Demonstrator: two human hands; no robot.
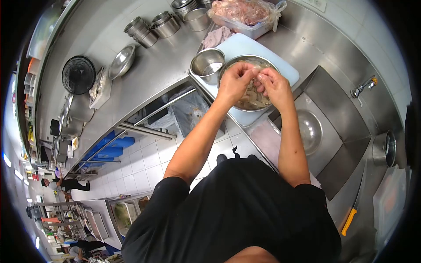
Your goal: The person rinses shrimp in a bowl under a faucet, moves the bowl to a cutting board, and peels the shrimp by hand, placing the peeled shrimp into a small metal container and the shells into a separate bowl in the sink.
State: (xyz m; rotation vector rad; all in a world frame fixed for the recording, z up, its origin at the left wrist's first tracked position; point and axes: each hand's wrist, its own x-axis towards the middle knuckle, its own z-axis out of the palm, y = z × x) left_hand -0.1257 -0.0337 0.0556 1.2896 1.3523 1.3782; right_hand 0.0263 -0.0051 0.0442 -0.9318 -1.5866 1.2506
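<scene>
Two hands (235, 82) (276, 87), one knife (349, 220), one tap (363, 89), apparently two distant people (72, 184) (82, 250)

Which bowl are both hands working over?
The large steel bowl on the light-blue cutting board: the left hand and right hand are above its pale pieces. The sink bowl and counter bowl are farther off.

Bowl (247, 109): round, metal, upright on pale blue board (285, 65). Pieces (252, 98): greyish, translucent, wet-looking, loosely heaped inside bowl, partly hidden from view.
</scene>
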